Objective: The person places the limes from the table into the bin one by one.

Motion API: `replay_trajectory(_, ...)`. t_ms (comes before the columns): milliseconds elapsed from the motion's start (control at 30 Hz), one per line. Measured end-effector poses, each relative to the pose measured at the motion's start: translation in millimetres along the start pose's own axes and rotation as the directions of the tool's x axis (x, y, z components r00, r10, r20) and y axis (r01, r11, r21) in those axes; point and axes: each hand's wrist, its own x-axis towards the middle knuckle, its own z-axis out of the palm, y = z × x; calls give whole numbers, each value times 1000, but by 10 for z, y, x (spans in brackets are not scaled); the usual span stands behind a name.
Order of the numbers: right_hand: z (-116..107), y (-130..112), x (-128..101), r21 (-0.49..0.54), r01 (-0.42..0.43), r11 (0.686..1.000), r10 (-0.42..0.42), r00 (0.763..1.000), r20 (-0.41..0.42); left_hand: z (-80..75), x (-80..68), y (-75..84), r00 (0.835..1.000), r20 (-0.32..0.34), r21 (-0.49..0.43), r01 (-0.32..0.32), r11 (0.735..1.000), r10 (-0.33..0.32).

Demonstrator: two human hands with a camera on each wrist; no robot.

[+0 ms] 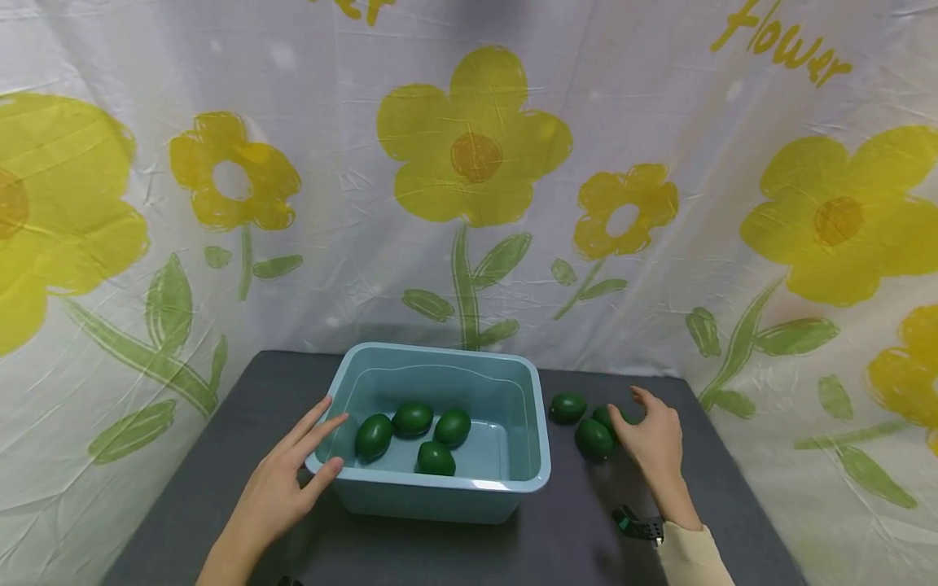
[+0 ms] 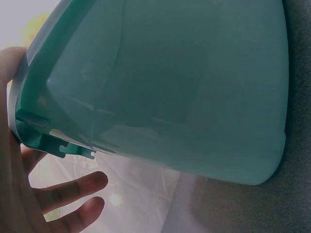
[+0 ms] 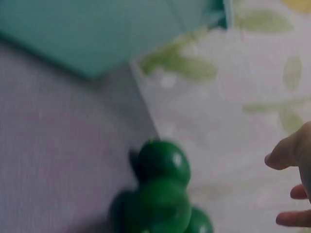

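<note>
My left hand [image 1: 274, 484] is at the left front corner of a light blue plastic bin [image 1: 440, 352], fingers spread along its rim. In the left wrist view, the bin's wall [image 2: 194, 97] fills most of the picture. Several dark green, glossy avocado-like fruits [image 1: 413, 418] lie on the bin's floor. To the right of the bin sit three more such fruits [image 1: 594, 439], close together on the table. Right beside them is my right hand [image 1: 655, 435], thumb and fingers apart and nothing held. The right wrist view shows it off to the side of the fruit cluster [image 3: 160, 206].
A dark grey cloth-covered table [image 1: 410, 557] carries everything. Behind it and at both sides hangs a white curtain [image 1: 330, 268] printed with yellow flowers. A black watch strap [image 1: 637, 525] sits at my right wrist, by a cream sleeve [image 1: 692, 557].
</note>
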Motion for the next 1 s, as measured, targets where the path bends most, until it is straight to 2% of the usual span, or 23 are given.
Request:
replay_trajectory(67,2,113,-16,-60,-60,996,60,998,9,-5,-3,5,1000,5,-1,3,1000,-3)
replay_trajectory(200,0,307,-62,-109,-165,980,170,985,36,-13,-4,20,1000,15,-1,12,1000,-11)
replay_trajectory(467,34,573,-98,-135,-267,954,280,956,88,-22,7,23,1000,11,-1,7,1000,-7)
replay_trajectory(800,122,745,-140,-150,-299,942,319,939,131,-6,8,15,1000,4,9,4,1000,-4)
replay_trajectory(1000,204,826,-185,-149,-303,941,320,941,111,2,8,11,1000,-3,14,5,1000,-5)
